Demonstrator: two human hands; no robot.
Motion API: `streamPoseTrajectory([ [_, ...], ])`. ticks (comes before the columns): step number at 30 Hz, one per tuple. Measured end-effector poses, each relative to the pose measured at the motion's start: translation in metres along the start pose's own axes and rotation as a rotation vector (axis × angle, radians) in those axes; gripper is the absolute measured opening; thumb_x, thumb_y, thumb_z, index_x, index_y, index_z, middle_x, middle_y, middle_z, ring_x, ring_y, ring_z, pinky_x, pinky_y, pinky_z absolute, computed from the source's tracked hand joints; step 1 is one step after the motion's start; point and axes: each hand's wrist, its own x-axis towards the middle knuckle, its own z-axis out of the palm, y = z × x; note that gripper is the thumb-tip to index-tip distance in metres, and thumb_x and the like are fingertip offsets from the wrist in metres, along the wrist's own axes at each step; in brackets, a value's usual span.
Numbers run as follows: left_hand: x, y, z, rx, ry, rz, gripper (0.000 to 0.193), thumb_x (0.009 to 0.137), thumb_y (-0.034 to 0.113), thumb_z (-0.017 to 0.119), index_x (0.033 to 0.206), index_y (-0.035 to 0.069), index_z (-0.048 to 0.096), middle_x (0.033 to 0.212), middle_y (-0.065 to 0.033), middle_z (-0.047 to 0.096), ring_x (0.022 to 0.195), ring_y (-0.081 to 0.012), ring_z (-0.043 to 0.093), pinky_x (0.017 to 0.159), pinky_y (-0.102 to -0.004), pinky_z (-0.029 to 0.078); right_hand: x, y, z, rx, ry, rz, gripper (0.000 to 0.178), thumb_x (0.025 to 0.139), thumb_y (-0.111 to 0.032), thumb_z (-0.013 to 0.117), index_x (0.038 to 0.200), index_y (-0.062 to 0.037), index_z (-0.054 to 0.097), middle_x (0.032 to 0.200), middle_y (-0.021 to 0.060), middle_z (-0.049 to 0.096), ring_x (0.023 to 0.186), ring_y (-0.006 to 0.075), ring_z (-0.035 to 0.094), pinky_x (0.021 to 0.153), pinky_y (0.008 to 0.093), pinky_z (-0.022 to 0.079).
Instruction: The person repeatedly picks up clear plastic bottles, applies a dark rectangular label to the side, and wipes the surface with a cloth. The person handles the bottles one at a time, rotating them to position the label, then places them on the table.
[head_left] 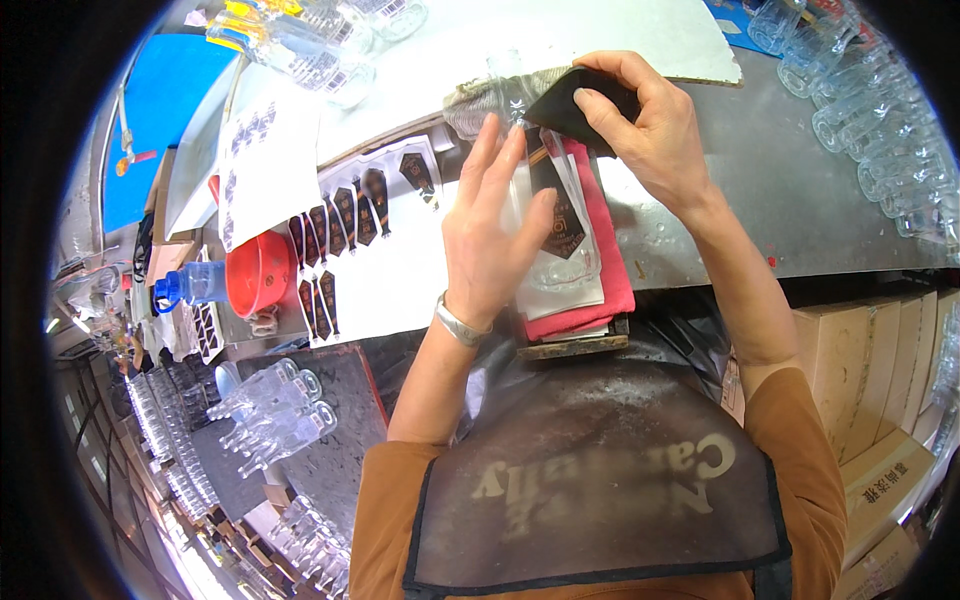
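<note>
A clear glass bottle (574,272) lies on white paper over a folded red cloth (615,260), its neck pointing away from me. A dark decal with an orange stripe (563,225) shows on the bottle. My left hand (487,225) is over the bottle's left side, fingers stretched and thumb apart; whether it touches the glass I cannot tell. Pinched between the thumb and fingers of my right hand (650,125) is a flat black scraper-like piece (585,105), held above the bottle's upper part. Beneath the neck is a rolled greyish cloth (465,108).
To the left, a white sheet (385,285) carries several dark decals (342,220). Beside it are a red bowl (262,275) and a blue-capped plastic bottle (200,284). Glass bottles (850,120) stand in rows at the far right; more (275,410) lie lower left. Cardboard boxes (850,360) are at right.
</note>
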Motion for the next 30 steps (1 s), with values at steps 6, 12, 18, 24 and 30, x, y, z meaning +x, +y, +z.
streamPoseTrajectory([
  [6,-0.01,-0.002,0.003,-0.311,0.011,-0.222,0.082,0.081,0.011,0.077,0.151,-0.003,0.037,0.148,-0.0262,0.047,0.133,-0.0347,0.053,0.107,-0.0408,0.045,0.009,-0.017,-0.006,0.087,-0.033,0.027,0.025,0.093,-0.012,0.067,0.116,-0.0023,0.066,0.101,0.0074,0.072,0.089,0.013,0.067,0.082,0.0277,0.054],
  [12,-0.028,-0.003,-0.006,-0.376,-0.07,-0.264,0.105,0.077,0.02,0.084,0.156,-0.007,0.02,0.152,-0.027,0.041,0.136,-0.0348,0.049,0.108,-0.0431,0.043,0.027,-0.038,-0.009,-0.238,-0.143,-0.222,0.025,0.091,-0.008,0.067,0.116,-0.0047,0.068,0.098,0.0114,0.072,0.084,0.0197,0.07,0.079,0.0304,0.056],
  [18,-0.041,0.006,-0.017,-0.305,-0.214,-0.144,0.123,0.069,0.034,0.091,0.157,-0.007,0.014,0.153,-0.0292,0.038,0.137,-0.0382,0.047,0.109,-0.0438,0.042,0.012,-0.042,-0.009,-0.253,-0.156,-0.478,0.028,0.079,0.004,0.072,0.106,-0.0053,0.069,0.104,0.009,0.072,0.087,0.0248,0.066,0.077,0.0329,0.055],
  [24,-0.051,0.004,-0.013,-0.22,-0.244,-0.117,0.128,0.064,0.026,0.094,0.158,-0.002,0.012,0.158,-0.0244,0.032,0.138,-0.037,0.045,0.109,-0.0442,0.042,-0.022,-0.052,-0.015,-0.216,-0.272,-0.526,0.032,0.072,0.007,0.074,0.101,-0.0067,0.069,0.102,0.0071,0.072,0.091,0.0275,0.065,0.078,0.0364,0.055],
  [30,-0.048,0.008,-0.013,-0.251,-0.226,-0.132,0.126,0.065,0.026,0.093,0.156,-0.008,0.013,0.153,-0.0306,0.036,0.137,-0.04,0.047,0.111,-0.043,0.041,-0.001,-0.044,-0.01,-0.268,-0.2,-0.519,0.024,0.073,0.002,0.07,0.095,-0.0083,0.068,0.088,0.0041,0.068,0.087,0.0238,0.065,0.074,0.0347,0.056],
])
